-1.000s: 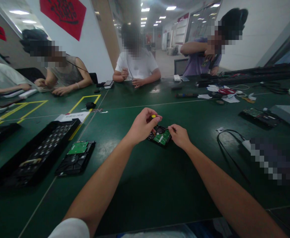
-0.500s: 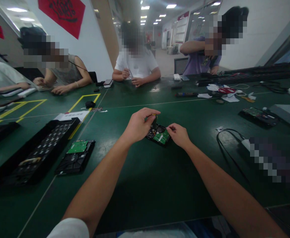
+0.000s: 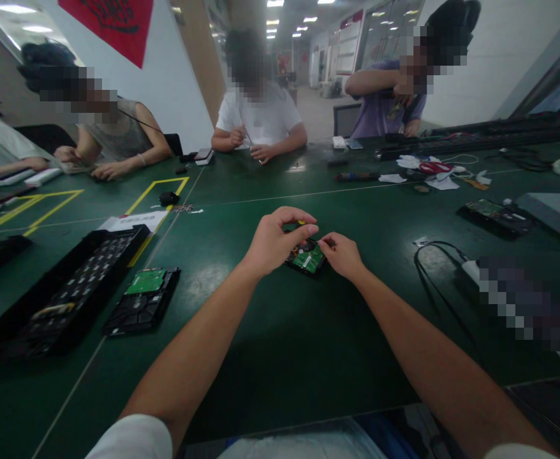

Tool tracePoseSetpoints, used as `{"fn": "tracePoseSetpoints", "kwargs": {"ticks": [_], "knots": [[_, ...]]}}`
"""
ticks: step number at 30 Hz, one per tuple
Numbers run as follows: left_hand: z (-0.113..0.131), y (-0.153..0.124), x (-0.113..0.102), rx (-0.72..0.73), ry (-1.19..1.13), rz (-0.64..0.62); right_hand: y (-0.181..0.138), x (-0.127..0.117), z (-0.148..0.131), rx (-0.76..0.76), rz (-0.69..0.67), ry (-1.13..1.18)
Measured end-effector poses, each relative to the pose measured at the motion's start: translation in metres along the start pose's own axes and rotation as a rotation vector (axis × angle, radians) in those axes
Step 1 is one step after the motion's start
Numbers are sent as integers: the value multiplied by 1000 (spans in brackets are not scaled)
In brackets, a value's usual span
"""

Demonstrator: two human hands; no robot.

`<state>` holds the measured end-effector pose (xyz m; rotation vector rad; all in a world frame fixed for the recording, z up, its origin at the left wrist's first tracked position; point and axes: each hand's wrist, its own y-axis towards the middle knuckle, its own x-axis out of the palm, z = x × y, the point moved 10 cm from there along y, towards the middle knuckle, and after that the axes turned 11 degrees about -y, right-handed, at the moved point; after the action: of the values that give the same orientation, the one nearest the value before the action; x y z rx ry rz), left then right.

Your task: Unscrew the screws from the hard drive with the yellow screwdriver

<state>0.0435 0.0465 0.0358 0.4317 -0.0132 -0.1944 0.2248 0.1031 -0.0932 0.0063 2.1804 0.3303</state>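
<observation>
A hard drive [image 3: 307, 258] with a green circuit board facing up lies on the green table in front of me. My left hand [image 3: 279, 241] arches over its far left part, thumb and fingers around a small upright tool with a yellow top [image 3: 302, 222], which looks like a screwdriver; its lower end is hidden. My right hand [image 3: 341, 253] pinches at the drive's right edge, fingertips together. Whether a tiny part sits between those fingertips is too small to tell. Left of my forearm lies a second, larger hard drive [image 3: 141, 303], board up.
A long black tray [image 3: 76, 280] stands at the left. On the right are another drive [image 3: 495, 217], a grey metal box [image 3: 555, 213] and a looped black cable [image 3: 428, 280]. Papers [image 3: 442, 182] and a dark screwdriver-like tool [image 3: 356, 176] lie farther back. Several people sit across the table.
My view has shifted slightly, moving the scene a little left and up. My left thumb and fingers have turned around the yellow-topped tool. The right hand stays at the drive's edge.
</observation>
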Motion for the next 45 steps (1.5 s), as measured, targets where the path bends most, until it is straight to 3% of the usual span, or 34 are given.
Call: {"fn": "tracePoseSetpoints", "kwargs": {"ticks": [3, 10, 19, 27, 37, 45], "knots": [[2, 1, -13, 20, 58, 86, -1, 0, -2, -16, 1, 14], [-1, 3, -22, -62, -8, 95, 0, 2, 1, 2, -1, 19], [-14, 0, -7, -202, -266, 42, 1, 5, 2, 4, -12, 14], [-14, 0, -17, -224, -155, 78, 0, 6, 4, 11, -38, 49], [-7, -2, -9, -202, -84, -22, -2, 3, 3, 6, -30, 51], [-20, -4, -5, -320, -370, 48, -2, 4, 2, 13, -35, 52]]}}
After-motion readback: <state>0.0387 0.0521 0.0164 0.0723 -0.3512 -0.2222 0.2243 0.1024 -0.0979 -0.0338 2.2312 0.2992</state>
